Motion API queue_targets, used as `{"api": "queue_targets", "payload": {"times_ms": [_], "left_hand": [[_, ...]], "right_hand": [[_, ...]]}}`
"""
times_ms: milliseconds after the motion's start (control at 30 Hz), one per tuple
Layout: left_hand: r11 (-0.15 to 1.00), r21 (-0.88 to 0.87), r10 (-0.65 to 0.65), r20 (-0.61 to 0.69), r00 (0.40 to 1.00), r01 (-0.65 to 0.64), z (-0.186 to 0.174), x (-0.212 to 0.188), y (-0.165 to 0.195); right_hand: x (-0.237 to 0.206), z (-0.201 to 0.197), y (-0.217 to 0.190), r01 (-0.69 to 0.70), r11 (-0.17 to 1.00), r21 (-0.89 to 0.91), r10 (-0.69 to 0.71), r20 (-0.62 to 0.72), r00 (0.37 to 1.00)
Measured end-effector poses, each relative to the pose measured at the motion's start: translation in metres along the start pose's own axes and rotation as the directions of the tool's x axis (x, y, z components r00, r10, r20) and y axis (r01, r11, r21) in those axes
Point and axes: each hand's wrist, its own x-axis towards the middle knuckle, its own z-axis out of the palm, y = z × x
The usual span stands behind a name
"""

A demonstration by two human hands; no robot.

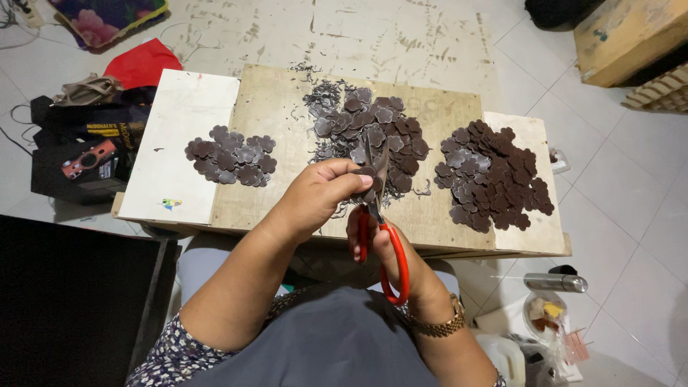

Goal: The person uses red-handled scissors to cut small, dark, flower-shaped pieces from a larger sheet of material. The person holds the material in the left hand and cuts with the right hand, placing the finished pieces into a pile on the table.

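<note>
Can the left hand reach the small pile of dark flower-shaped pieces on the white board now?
Probably yes, but not freely: the left hand pinches a dark piece at the scissors. The small pile lies open on the white board, on that hand's side, with nothing between them.

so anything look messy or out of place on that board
Mostly tidy: three piles of dark flower-shaped pieces. The odd part is the thin dark trimmings strewn loosely over the wooden board around the middle pile, beyond the scissors in the right hand.
</note>
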Motion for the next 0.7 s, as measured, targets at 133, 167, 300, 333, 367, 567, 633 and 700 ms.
{"api": "queue_targets", "payload": {"times_ms": [133, 167, 300, 333, 367, 567, 633, 700], "left_hand": [[1.0, 0.007, -0.019, -0.015, 1.0, 0.019, 0.0, 0.0, 0.001], [1.0, 0.006, -0.016, -0.017, 1.0, 0.016, 0.0, 0.0, 0.001], [1.0, -0.016, -0.008, -0.02, 1.0, 0.008, 0.0, 0.001, 0.002], [1.0, -0.025, -0.005, -0.018, 1.0, 0.005, 0.0, 0.001, 0.002], [1.0, -0.026, 0.002, -0.02, 1.0, -0.003, 0.0, 0.001, 0.002], [1.0, -0.031, -0.003, -0.042, 0.999, 0.002, 0.0, 0.001, 0.004], [1.0, -0.028, -0.006, -0.044, 0.999, 0.004, -0.002, 0.001, 0.006], [1.0, 0.001, 0.006, -0.046, 0.999, -0.006, -0.003, 0.001, 0.007]], "right_hand": [[-0.001, 0.001, 0.001, -0.004, 1.0, 0.026, 0.004, -0.002, 1.0], [-0.002, 0.001, 0.001, -0.039, 0.997, 0.059, 0.041, -0.019, 0.999], [-0.005, 0.003, 0.007, -0.118, 0.986, 0.118, 0.128, -0.082, 0.988], [-0.005, 0.003, 0.008, -0.122, 0.986, 0.112, 0.133, -0.099, 0.986], [-0.004, 0.004, 0.01, -0.117, 0.985, 0.128, 0.131, -0.106, 0.986], [-0.004, 0.005, 0.018, -0.108, 0.977, 0.182, 0.134, -0.134, 0.982], [-0.003, 0.003, 0.02, -0.104, 0.98, 0.17, 0.127, -0.13, 0.983], [-0.002, 0.001, 0.022, -0.101, 0.978, 0.183, 0.123, -0.114, 0.986]]}}
